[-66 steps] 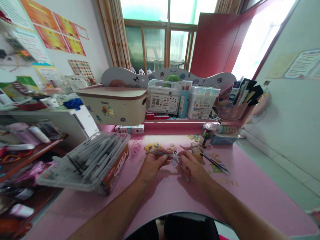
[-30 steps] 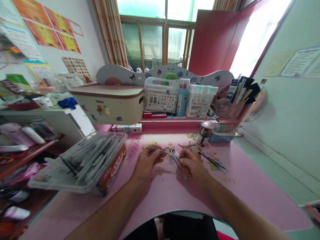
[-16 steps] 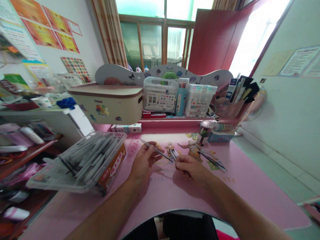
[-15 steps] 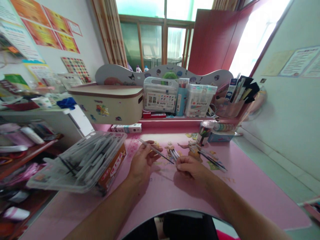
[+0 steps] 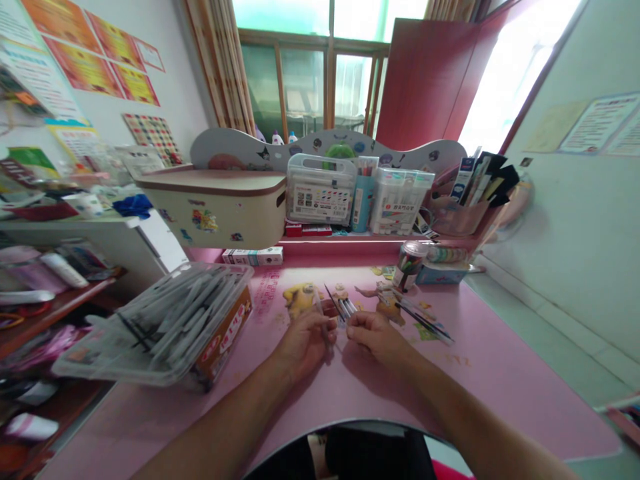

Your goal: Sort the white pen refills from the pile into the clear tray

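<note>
My left hand (image 5: 311, 333) is closed around a pale, slim pen (image 5: 327, 339), which now stands steeply between thumb and fingers and is partly blurred. Close beside it, my right hand (image 5: 376, 335) grips a small bundle of slim clear pens (image 5: 347, 307), their ends poking out past the fingertips. A thin dark stick (image 5: 332, 299), like a pen refill, slants up between the two hands; which hand holds it I cannot tell. Both hands hover low over the pink desk (image 5: 320, 400). To the right lie dark slim pens (image 5: 425, 321) on the desktop.
On the left, a clear plastic tray (image 5: 185, 373) full of pens rests on a brown printed box (image 5: 225, 340). A jar of pens (image 5: 411, 265) and a blue box (image 5: 443, 272) stand at the back right. A shelf holds a lidded bin (image 5: 235, 213) and marker cases (image 5: 320, 193).
My left hand has moved right, closer to my right hand, and its pen has turned from slanting to nearly upright. My right hand has shifted slightly left, still holding its bundle.
</note>
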Action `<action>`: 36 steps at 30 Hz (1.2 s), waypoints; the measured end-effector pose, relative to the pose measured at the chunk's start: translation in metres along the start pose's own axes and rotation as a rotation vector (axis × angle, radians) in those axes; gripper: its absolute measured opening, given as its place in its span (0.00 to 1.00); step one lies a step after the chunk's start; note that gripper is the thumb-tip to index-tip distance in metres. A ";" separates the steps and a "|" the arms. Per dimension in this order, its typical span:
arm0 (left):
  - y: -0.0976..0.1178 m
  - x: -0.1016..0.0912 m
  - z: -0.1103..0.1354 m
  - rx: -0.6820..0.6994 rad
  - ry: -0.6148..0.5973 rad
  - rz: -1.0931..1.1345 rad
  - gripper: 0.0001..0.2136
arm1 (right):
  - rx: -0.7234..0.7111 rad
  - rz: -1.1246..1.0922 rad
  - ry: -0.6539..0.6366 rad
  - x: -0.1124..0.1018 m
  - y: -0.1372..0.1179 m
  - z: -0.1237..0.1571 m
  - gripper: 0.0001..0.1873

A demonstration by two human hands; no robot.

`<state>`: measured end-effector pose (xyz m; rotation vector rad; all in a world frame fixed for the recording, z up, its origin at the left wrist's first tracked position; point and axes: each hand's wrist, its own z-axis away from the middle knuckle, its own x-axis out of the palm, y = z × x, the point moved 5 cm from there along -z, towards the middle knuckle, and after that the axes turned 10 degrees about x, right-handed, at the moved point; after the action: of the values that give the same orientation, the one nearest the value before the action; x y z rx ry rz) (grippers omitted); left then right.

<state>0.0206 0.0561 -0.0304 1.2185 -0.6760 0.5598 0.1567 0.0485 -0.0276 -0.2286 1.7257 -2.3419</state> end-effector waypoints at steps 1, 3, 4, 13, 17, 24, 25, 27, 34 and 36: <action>-0.006 0.002 0.002 -0.026 -0.027 -0.018 0.10 | -0.027 0.022 0.006 0.002 0.000 0.000 0.11; -0.014 0.004 0.002 -0.039 -0.047 -0.037 0.04 | -0.058 0.014 -0.031 0.007 0.001 0.001 0.10; -0.015 0.003 0.002 -0.032 -0.039 -0.037 0.04 | -0.052 -0.015 -0.072 0.009 0.002 0.002 0.09; -0.012 -0.003 0.003 -0.209 0.080 0.070 0.05 | -0.117 -0.144 0.055 -0.006 -0.012 0.008 0.13; -0.017 0.002 0.005 -0.195 0.062 0.067 0.06 | -0.366 0.096 0.224 -0.004 -0.030 0.019 0.09; -0.025 0.014 0.011 -0.203 -0.079 0.139 0.19 | -0.522 0.373 0.262 0.015 -0.024 0.026 0.17; -0.026 0.014 0.011 -0.209 -0.079 0.141 0.18 | -0.522 0.428 0.255 0.016 -0.021 0.024 0.19; -0.027 0.013 0.011 -0.211 -0.078 0.143 0.16 | -0.547 0.555 0.242 0.019 -0.015 0.020 0.24; -0.029 0.011 0.009 -0.230 -0.083 0.153 0.15 | -0.680 0.740 0.214 0.022 -0.008 0.017 0.36; -0.028 0.010 0.009 -0.223 -0.075 0.159 0.16 | -0.673 0.698 0.223 0.019 -0.011 0.019 0.35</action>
<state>0.0462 0.0410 -0.0393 0.9858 -0.8813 0.5562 0.1425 0.0288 -0.0114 0.4776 2.1801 -1.2949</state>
